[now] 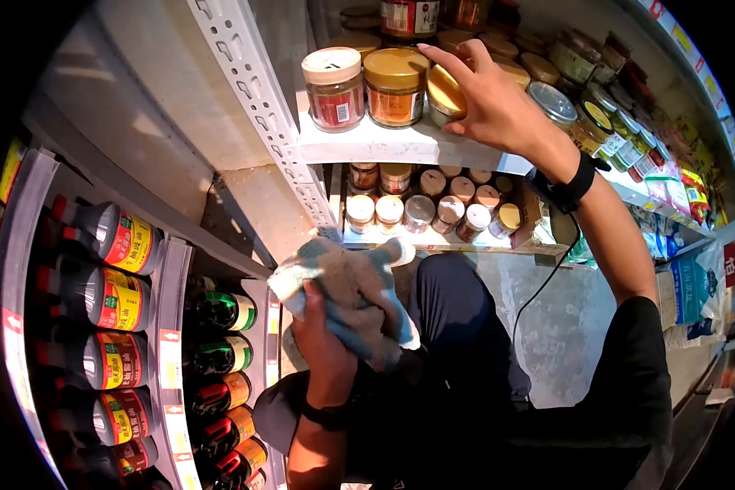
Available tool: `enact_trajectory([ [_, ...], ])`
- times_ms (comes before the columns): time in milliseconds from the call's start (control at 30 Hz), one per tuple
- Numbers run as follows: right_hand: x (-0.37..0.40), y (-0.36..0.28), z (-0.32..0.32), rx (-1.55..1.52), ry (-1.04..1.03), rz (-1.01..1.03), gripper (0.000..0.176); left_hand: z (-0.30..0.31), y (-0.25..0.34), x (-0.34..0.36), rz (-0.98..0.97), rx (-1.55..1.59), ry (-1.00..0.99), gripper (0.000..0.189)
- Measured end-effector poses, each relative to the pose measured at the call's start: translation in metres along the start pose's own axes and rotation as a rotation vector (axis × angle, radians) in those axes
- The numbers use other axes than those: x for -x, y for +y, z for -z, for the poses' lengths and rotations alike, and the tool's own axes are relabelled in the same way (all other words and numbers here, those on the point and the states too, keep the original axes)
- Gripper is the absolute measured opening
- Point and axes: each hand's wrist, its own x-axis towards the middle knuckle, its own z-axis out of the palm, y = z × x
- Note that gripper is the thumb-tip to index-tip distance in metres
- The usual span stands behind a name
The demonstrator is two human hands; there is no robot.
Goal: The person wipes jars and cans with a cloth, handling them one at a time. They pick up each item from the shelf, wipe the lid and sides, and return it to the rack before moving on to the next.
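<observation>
A crumpled, dirty towel cloth (355, 282) with pale blue and white patches is gripped in my left hand (325, 351), held below the shelf in front of my knee. Up on the white shelf, my right hand (494, 98) curls around a gold-lidded glass jar (445, 88), index finger at the lid's far edge and thumb low on its near side. The jar stands at the front of the shelf. Beside it on the left are an orange jar with a gold lid (395, 90) and a red jar with a cream lid (333, 91).
More jars crowd the shelf behind and right, including a silver-lidded jar (552, 102). Small spice jars (420, 212) fill the lower shelf. A perforated white upright (257, 98) stands left. Dark sauce bottles (110, 298) line the left rack. A black cable (539, 286) hangs from my right wrist.
</observation>
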Motion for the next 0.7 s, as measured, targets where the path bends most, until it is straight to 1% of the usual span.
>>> enact_trajectory([
  [33,0.001,-0.002,-0.003,-0.037,-0.014,-0.034,0.097,0.002,-0.002,-0.001,0.027,-0.009,0.008,0.042],
  [67,0.003,-0.002,-0.007,-0.039,0.047,0.002,0.1,0.003,-0.002,-0.001,0.056,-0.019,0.018,0.042],
  [100,0.006,-0.004,-0.009,-0.048,0.047,-0.001,0.1,0.002,-0.001,0.002,0.057,-0.026,0.023,0.042],
  [167,0.011,-0.015,-0.005,-0.083,0.1,-0.066,0.105,-0.004,0.006,0.007,0.109,-0.036,0.02,0.05],
  [200,0.016,-0.028,0.006,-0.089,0.102,-0.081,0.105,-0.002,0.007,0.007,0.103,-0.038,0.028,0.05],
  [233,0.021,-0.033,0.009,-0.111,0.13,-0.068,0.108,0.001,0.009,0.006,0.139,0.026,0.016,0.05],
  [267,0.025,-0.039,0.014,-0.105,0.179,-0.04,0.106,0.003,0.01,0.007,0.178,0.093,0.006,0.051],
  [300,0.028,-0.046,0.02,-0.097,0.227,-0.019,0.105,0.003,0.011,0.006,0.176,0.096,0.018,0.051],
  [333,0.03,-0.053,0.029,-0.146,0.258,0.034,0.102,0.0,0.013,0.004,0.196,0.161,-0.04,0.052],
  [367,0.033,-0.06,0.033,-0.147,0.257,0.035,0.102,-0.002,0.014,0.003,0.213,0.224,-0.103,0.053],
  [400,0.036,-0.068,0.036,-0.263,0.22,0.072,0.1,-0.001,0.012,0.002,0.214,0.223,-0.105,0.053],
  [433,0.039,-0.077,0.041,-0.376,0.184,0.107,0.098,-0.001,0.009,0.002,0.233,0.234,-0.174,0.054],
  [467,0.042,-0.093,0.049,-0.482,0.061,0.06,0.099,-0.002,0.007,0.002,0.254,0.245,-0.243,0.055],
  [500,0.042,-0.11,0.053,-0.587,-0.063,0.013,0.099,-0.008,0.007,0.004,0.259,0.243,-0.249,0.055],
  [567,0.052,-0.132,0.009,-1.234,-0.092,0.044,0.101,-0.022,0.008,0.008,0.235,0.218,-0.249,0.056],
  [600,0.049,-0.139,0.008,-1.233,-0.091,0.046,0.101,-0.017,0.009,0.002,0.165,0.14,-0.287,0.053],
  [633,0.046,-0.145,0.008,-1.038,-0.03,0.178,0.102,-0.018,0.012,-0.002,0.161,0.143,-0.283,0.053],
  [667,0.044,-0.152,0.007,-0.846,0.021,0.306,0.103,-0.018,0.015,-0.004,0.109,0.076,-0.307,0.051],
  [700,0.043,-0.159,0.002,-0.859,0.011,0.317,0.103,-0.017,0.017,-0.003,0.054,0.005,-0.327,0.049],
])
